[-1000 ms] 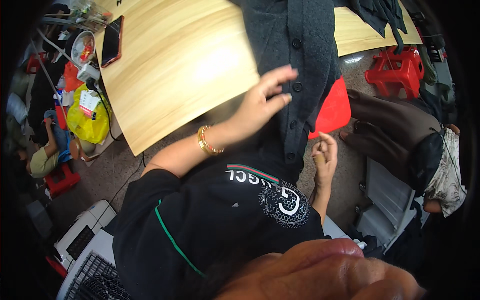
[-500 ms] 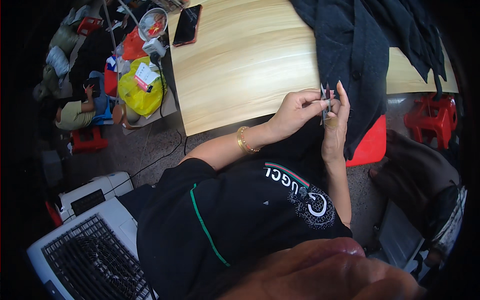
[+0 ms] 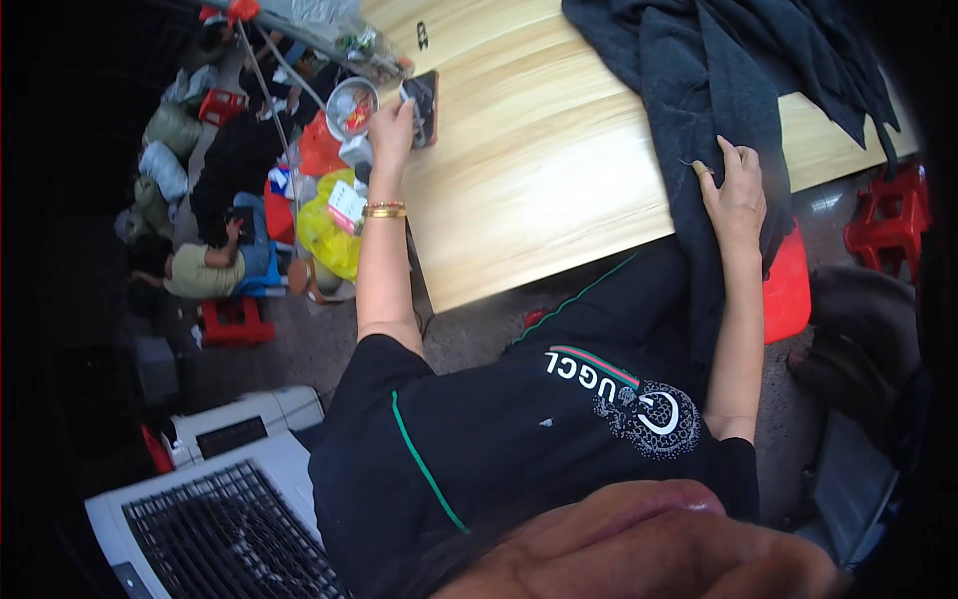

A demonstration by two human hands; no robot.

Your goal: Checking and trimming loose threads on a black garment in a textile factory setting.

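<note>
My left hand [image 3: 391, 138] is stretched to the table's left edge, beside a dark phone [image 3: 425, 112]. Its fingers are pinched together, with something small and pale at their tips that blur keeps me from naming. A black buttoned garment [image 3: 689, 90] lies across the right part of the table and hangs over the near edge to my lap. My right hand [image 3: 736, 195] rests on this cloth, thumb and forefinger apart. A thin pale thread or needle shows by the thumb tip, and a yellowish band sits on the thumb.
A metal bowl [image 3: 351, 105], a white plug block [image 3: 355, 152] and a yellow plastic bag [image 3: 329, 232] stand left of the wooden table [image 3: 539, 150]. Red stools [image 3: 888, 225] are at the right. A person [image 3: 208, 268] sits at the far left; a grey fan unit [image 3: 225, 519] is near.
My hands have parted. The left has swung far left to the phone; the right has come down onto the black garment. The small scissors seen between them are no longer clearly visible.
</note>
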